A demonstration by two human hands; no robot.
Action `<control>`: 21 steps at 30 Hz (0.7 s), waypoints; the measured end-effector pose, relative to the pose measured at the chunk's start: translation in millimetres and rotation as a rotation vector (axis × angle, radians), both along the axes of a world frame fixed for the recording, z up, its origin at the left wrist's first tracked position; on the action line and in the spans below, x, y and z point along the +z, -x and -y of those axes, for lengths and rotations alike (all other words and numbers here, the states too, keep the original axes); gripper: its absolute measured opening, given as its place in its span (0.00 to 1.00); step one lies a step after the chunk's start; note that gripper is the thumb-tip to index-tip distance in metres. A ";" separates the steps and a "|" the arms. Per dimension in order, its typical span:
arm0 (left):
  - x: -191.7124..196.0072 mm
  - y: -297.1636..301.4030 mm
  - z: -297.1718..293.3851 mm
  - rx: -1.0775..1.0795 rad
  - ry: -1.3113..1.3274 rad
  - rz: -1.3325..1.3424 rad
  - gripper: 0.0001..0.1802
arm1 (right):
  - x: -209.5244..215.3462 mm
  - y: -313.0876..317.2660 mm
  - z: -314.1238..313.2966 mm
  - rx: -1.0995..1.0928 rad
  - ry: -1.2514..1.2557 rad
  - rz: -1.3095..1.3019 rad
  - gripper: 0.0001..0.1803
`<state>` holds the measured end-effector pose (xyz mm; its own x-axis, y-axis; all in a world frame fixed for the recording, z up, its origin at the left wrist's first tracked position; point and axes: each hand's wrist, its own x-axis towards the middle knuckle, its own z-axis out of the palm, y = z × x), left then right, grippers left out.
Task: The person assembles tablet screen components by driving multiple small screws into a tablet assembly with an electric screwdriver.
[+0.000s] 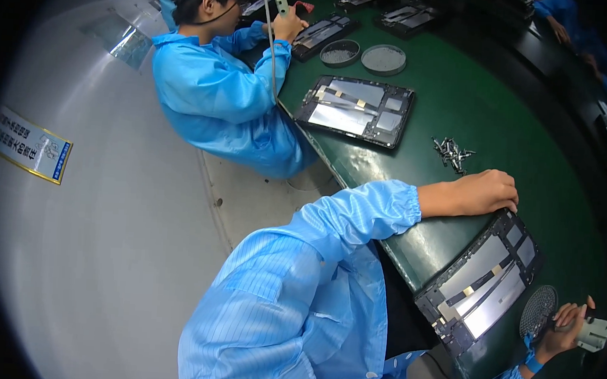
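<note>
An opened tablet [482, 284] lies in front of me with its inside up, showing silver plates, dark ribbon cables and a black frame. My left hand [480, 195] reaches across to its far corner, the fingers bent and closed on the edge; the fingertips are partly hidden. Beyond the near right side of the tablet, my right hand [566, 332] is wrapped round a pale electric screwdriver [594, 335], seen partly and close to the dark rim of the picture. A round dish of small screws [539, 312] sits between that hand and the tablet. A blue band circles my right wrist.
A heap of small metal parts [451, 155] lies past my left hand. Farther off are another opened tablet [355, 111] and two round dishes [384, 59]. At the left, a co-worker in blue [220, 80] holds a corded screwdriver [280, 2] along the green table's edge [339, 169].
</note>
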<state>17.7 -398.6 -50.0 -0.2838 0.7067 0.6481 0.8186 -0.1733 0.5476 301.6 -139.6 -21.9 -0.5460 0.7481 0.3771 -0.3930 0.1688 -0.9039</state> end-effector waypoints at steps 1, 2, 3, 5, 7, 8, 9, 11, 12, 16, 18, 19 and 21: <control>0.5 -2.4 0.9 0.021 0.010 0.017 0.09 | 0.0 -0.8 -0.1 -0.010 -0.011 0.008 0.21; 1.5 -3.2 1.4 0.043 0.021 0.034 0.10 | -0.2 -1.0 0.2 -0.017 -0.010 0.003 0.21; 2.9 -2.8 1.8 0.036 0.022 0.030 0.10 | -0.1 -0.8 1.2 -0.023 0.004 -0.001 0.21; 1.5 -1.3 1.7 0.033 0.125 0.039 0.10 | 2.2 -1.2 3.0 -0.030 0.015 -0.005 0.21; 0.7 2.2 1.6 -0.024 0.105 0.074 0.10 | 4.2 -2.3 4.8 -0.026 0.006 -0.004 0.21; 0.6 4.4 1.1 -0.077 0.086 0.112 0.10 | 5.2 -1.5 6.6 -0.031 0.005 -0.005 0.21; 0.2 6.8 1.7 -0.082 0.084 0.111 0.10 | 5.9 0.7 8.7 -0.031 0.005 -0.006 0.20; 1.1 10.7 5.4 -0.098 0.165 0.317 0.10 | 6.3 4.6 11.1 -0.043 0.002 0.002 0.20; 1.6 13.7 6.6 -0.104 0.163 0.322 0.10 | 6.6 8.3 11.7 -0.029 -0.003 0.006 0.20; -0.1 20.8 10.6 -0.175 0.273 0.736 0.12 | 6.1 37.5 11.5 0.105 0.022 0.001 0.21; -1.9 20.1 13.3 -0.238 0.332 0.831 0.12 | 7.0 64.5 14.5 0.161 0.031 0.007 0.21; 4.0 16.3 14.6 -0.212 0.357 0.788 0.12 | 13.2 78.3 23.7 0.175 0.046 0.027 0.20; 4.0 9.5 10.7 -0.211 0.330 0.754 0.12 | 14.3 99.8 29.3 0.222 0.123 0.040 0.19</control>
<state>8.2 -409.3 -46.0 -0.3980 0.9129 0.0900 0.1825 -0.0173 0.9831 201.8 -169.0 -7.6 -0.7149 0.6470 0.2653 -0.3714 -0.0300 -0.9280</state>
